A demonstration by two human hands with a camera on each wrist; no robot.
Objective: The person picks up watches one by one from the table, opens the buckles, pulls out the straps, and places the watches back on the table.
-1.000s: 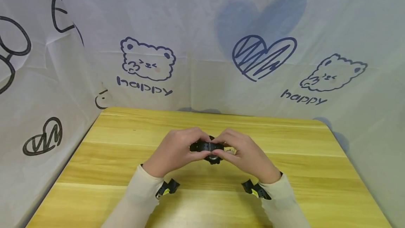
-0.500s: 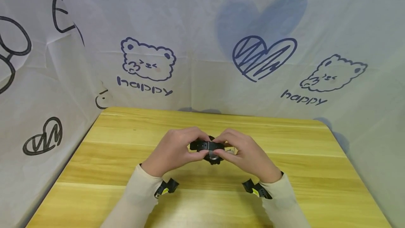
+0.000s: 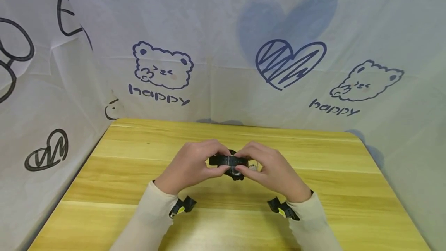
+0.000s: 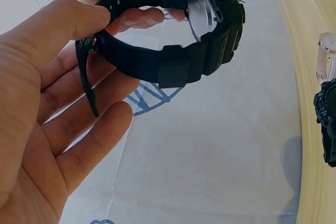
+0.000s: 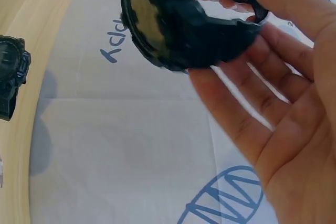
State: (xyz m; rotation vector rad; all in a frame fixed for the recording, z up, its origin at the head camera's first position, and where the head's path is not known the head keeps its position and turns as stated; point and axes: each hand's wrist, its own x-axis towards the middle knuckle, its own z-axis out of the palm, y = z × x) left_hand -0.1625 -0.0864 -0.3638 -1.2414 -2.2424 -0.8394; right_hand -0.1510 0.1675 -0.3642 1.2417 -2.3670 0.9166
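Both hands hold a black wristwatch (image 4: 168,66) over the table, its strap bent round into a loop. In the left wrist view, the left hand (image 3: 191,165) pinches the strap by its joined ends, thumb on top, and a loose strap tail (image 4: 85,85) hangs down. The right hand (image 3: 273,169) pinches the strap from the other side, thumb and index finger close to the left fingertips. The smooth back of the watch case (image 4: 202,14) shows inside the loop. In the right wrist view the case face (image 5: 147,17) is turned away from the palm.
On the wooden table (image 3: 122,189) lie another black watch (image 5: 10,61) and a pale rose-gold watch (image 4: 326,56), the latter partly behind the right hand in the head view. Printed white cloth (image 3: 223,88) hangs behind the table and at its left.
The visible join in the strap has shifted slightly left between the fingertips. Otherwise the hands keep nearly the same pose and grip.
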